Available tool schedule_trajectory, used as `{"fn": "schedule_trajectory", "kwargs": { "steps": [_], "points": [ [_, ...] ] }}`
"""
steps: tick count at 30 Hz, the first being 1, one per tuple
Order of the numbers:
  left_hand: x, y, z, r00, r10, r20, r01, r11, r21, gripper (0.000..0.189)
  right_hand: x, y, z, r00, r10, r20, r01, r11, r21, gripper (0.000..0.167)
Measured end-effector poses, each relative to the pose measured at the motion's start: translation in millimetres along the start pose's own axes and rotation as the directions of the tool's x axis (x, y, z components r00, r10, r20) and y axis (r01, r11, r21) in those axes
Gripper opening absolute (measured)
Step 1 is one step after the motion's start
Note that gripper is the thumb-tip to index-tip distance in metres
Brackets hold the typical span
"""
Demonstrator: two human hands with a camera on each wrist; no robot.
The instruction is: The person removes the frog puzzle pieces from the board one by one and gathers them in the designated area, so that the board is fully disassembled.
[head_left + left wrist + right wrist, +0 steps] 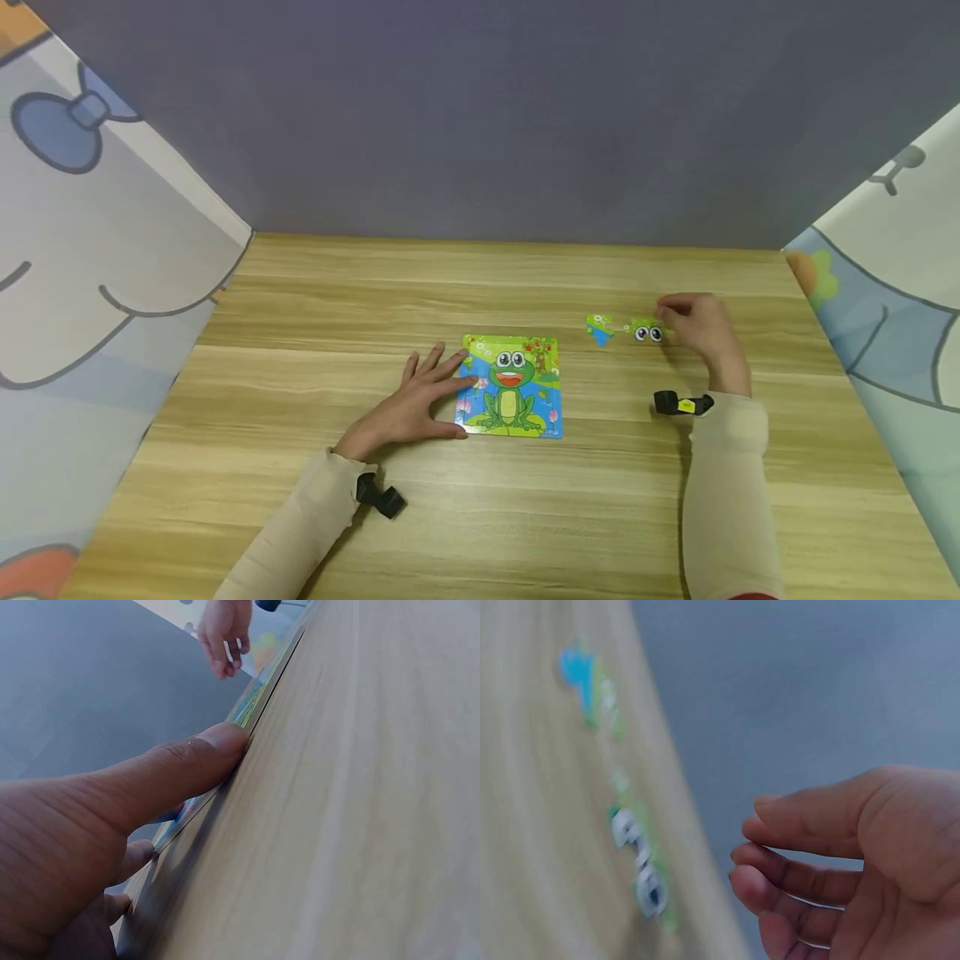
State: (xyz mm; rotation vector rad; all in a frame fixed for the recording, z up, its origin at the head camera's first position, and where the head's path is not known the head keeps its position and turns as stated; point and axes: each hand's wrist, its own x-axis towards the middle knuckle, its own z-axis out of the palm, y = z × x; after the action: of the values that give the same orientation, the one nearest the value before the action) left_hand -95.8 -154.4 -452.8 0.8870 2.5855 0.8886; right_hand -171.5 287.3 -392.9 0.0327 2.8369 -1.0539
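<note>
A square frog puzzle board (509, 408) lies flat on the table. My left hand (420, 406) rests at its left side with fingers spread, index finger over the picture; in the left wrist view the thumb (217, 742) touches the board's edge. To the right lie two puzzle pieces: one blue and green (599, 328), the other green with the frog's eyes (648, 333). My right hand (705, 329) hovers just beside and above the eyes piece. In the right wrist view its fingers (810, 877) are loosely bent, with nothing visible between them.
The wood-grain table (585, 517) ends at a grey panel (510, 125) behind. Cartoon-printed panels stand at the left (112, 250) and right (900, 275). Black straps with small mounts sit on both wrists.
</note>
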Motion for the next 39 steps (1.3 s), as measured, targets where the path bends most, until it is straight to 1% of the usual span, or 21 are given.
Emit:
{"fn": "schedule_trajectory", "kwargs": {
  "steps": [1,4,7,10,13,16,19,21,24,29,33,37,39],
  "points": [
    [0.1,0.3,-0.3,1.0,0.002,0.001,-0.002,1.0,0.001,0.079,-1.3,-4.2,-0.9,1.0,-0.024,-0.014,0.024,1.0,-0.003,0.041],
    [0.2,1.0,-0.9,1.0,0.005,0.0,-0.005,1.0,0.001,0.079,-5.0,-19.5,-0.3,0.997,-0.08,-0.021,0.079,0.997,-0.025,0.04],
    [-0.6,1.5,-0.8,1.0,0.008,0.0,-0.008,1.0,-0.001,0.079,-5.3,-36.3,9.9,0.99,-0.142,0.013,0.142,0.989,-0.032,0.035],
    [-1.0,1.5,-0.1,1.0,0.012,0.001,-0.012,1.0,0.0,0.079,-3.1,-50.2,30.1,0.972,-0.222,0.077,0.224,0.974,-0.024,0.031],
    [0.1,0.9,0.8,1.0,0.021,0.001,-0.021,1.0,-0.004,0.08,-1.0,-60.6,55.2,0.941,-0.3,0.156,0.303,0.953,0.0,0.028],
    [0.6,-0.1,1.8,1.0,0.024,-0.005,-0.024,1.0,-0.003,0.08,-1.8,-69.6,77.6,0.906,-0.362,0.22,0.363,0.931,0.037,0.025],
    [1.4,-1.2,2.6,1.0,0.027,-0.005,-0.027,1.0,-0.003,0.08,-4.0,-75.7,93.5,0.874,-0.407,0.266,0.4,0.913,0.082,0.022],
    [1.9,-1.8,3.1,1.0,0.026,-0.003,-0.026,1.0,-0.002,0.079,-6.0,-77.5,100.3,0.85,-0.439,0.29,0.43,0.897,0.098,0.021],
    [2.0,-2.5,3.7,1.0,0.025,-0.002,-0.025,1.0,-0.002,0.079,-7.8,-78.1,106.5,0.818,-0.481,0.317,0.48,0.873,0.085,0.023],
    [2.7,-1.6,4.1,1.0,0.023,-0.006,-0.023,1.0,0.004,0.079,-7.9,-75.3,109.2,0.779,-0.504,0.374,0.527,0.849,0.046,0.032],
    [2.8,0.2,2.5,1.0,0.021,-0.004,-0.021,1.0,0.006,0.079,-7.2,-74.5,111.1,0.758,-0.524,0.389,0.556,0.831,0.035,0.033],
    [2.9,0.4,1.9,1.0,0.016,-0.001,-0.016,1.0,0.004,0.079,-7.7,-75.8,113.7,0.761,-0.52,0.389,0.552,0.833,0.033,0.029],
    [2.9,0.0,2.0,1.0,0.017,0.002,-0.017,1.0,0.007,0.079,-8.0,-76.4,115.0,0.768,-0.507,0.39,0.541,0.84,0.027,0.028]
  ]
}}
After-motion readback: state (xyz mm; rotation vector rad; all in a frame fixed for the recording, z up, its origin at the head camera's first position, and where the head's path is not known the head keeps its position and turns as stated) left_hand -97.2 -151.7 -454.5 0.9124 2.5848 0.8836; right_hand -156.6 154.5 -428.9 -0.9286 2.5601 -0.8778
